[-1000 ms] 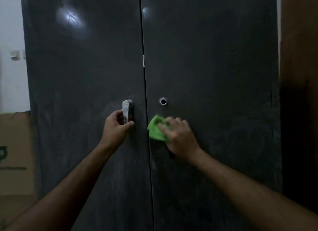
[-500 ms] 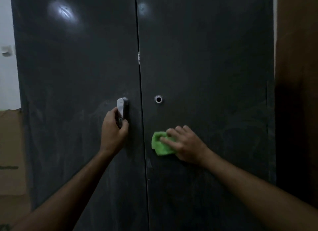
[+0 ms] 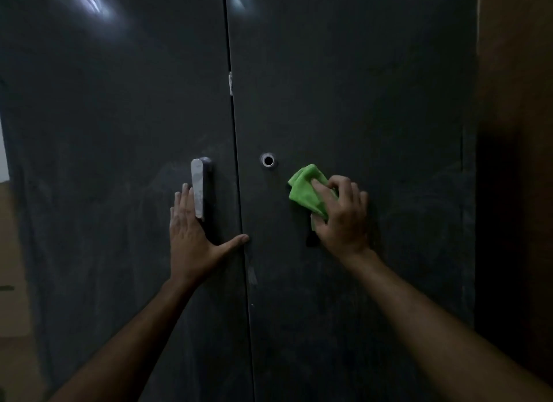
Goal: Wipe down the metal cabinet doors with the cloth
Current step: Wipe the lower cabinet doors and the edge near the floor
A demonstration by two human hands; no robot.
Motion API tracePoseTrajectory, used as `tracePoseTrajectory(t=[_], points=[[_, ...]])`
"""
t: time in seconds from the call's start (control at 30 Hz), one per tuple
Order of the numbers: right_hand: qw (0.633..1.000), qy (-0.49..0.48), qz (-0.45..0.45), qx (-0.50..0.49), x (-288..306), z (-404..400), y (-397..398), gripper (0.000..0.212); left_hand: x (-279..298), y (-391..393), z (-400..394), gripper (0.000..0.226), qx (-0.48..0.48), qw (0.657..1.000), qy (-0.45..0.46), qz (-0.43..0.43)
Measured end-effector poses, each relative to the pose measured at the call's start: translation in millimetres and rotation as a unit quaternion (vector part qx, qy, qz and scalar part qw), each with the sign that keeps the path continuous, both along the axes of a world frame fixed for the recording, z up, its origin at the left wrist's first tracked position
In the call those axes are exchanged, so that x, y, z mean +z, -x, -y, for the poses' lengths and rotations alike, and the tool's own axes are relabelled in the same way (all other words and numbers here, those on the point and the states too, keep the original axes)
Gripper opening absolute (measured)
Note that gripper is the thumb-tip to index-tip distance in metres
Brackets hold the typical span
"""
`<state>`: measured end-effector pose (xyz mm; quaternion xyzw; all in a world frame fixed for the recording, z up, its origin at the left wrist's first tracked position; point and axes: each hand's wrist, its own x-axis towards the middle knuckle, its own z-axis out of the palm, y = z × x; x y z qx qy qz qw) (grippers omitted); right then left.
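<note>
At centre frame, on the dark metal cabinet: right hand [image 3: 341, 216], fingers curled over a bunched green cloth [image 3: 308, 192], pressing it flat to the right door [image 3: 374, 102]. Cloth protrudes from the hand toward 10 o'clock; its lower part is hidden under the palm. Left hand [image 3: 188, 237]: flat on the left door [image 3: 104, 132], fingers straight and pointing to 12 o'clock, thumb splayed toward 3 o'clock with its tip at the seam between the doors. Handle [image 3: 199, 189]: pale, upright bar on the left door, overlapping the left fingertips. Round keyhole [image 3: 267, 160]: on the right door, at 10 o'clock from the cloth, apart from it. Door surfaces: smeared, dusty, glare patches near 12 o'clock. Brown panel [image 3: 514, 132]: at 3 o'clock, beside the cabinet. Cardboard box [image 3: 12, 267]: at 9 o'clock, partly cut off.
</note>
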<state>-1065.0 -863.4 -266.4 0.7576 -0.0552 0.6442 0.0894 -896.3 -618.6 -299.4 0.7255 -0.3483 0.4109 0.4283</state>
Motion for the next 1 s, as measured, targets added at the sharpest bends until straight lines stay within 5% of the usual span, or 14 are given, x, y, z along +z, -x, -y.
tracePoseTrajectory(t=[0.03, 0.2, 0.3, 0.37, 0.43, 0.5, 0.57, 0.67, 0.73, 0.77, 0.83, 0.9, 0.93, 1.0], points=[[1.000, -0.003, 0.006, 0.004, -10, -7, -3, 0.056, 0, 0, 1, 0.148, 0.002, 1.000, -0.001, 0.002], [0.938, 0.298, -0.176, -0.007, -26, 2, 9, 0.059, -3, -4, 1, 0.146, 0.013, 1.000, -0.003, 0.019], [0.998, 0.058, -0.019, -0.030, 12, 19, 15, 0.065, -3, -7, 3, 0.145, 0.017, 1.000, -0.004, 0.022], [0.995, -0.079, 0.055, -0.031, 6, 14, 15, 0.065, -4, -9, 3, 0.145, 0.015, 1.000, -0.003, 0.022], [1.000, 0.026, -0.005, -0.013, -24, 6, 12, 0.067, -5, -9, 3, 0.145, 0.015, 1.000, -0.005, 0.022], [0.962, 0.226, -0.154, -0.007, -49, 7, 21, 0.064, -5, -10, 2, 0.146, 0.015, 1.000, -0.011, 0.019], [0.936, 0.292, -0.194, -0.032, -32, 25, 33, 0.058, -5, -9, 2, 0.146, 0.017, 1.000, -0.012, 0.015], [0.997, 0.040, -0.017, -0.066, 3, 50, 41, 0.064, -5, -8, 2, 0.145, 0.017, 1.000, -0.012, 0.016], [0.986, -0.114, 0.072, -0.093, 0, 44, 41, 0.065, -3, -6, 1, 0.145, 0.016, 1.000, -0.017, 0.016], [0.988, -0.105, 0.065, -0.089, -10, 39, 38, 0.065, -3, -5, 1, 0.145, 0.015, 1.000, -0.017, 0.015], [0.995, 0.069, -0.048, -0.056, -39, 34, 38, 0.068, -3, -4, 0, 0.145, 0.015, 1.000, -0.018, 0.015], [0.959, 0.225, -0.161, -0.069, -45, 51, 56, 0.066, -2, -4, -1, 0.145, 0.018, 0.999, -0.023, 0.013], [0.956, 0.233, -0.157, -0.086, -34, 68, 65, 0.065, -2, -4, -1, 0.145, 0.019, 1.000, -0.022, 0.012], [0.989, 0.067, -0.055, -0.122, -8, 98, 78, 0.063, -2, -3, 0, 0.145, 0.018, 1.000, -0.017, 0.008]])
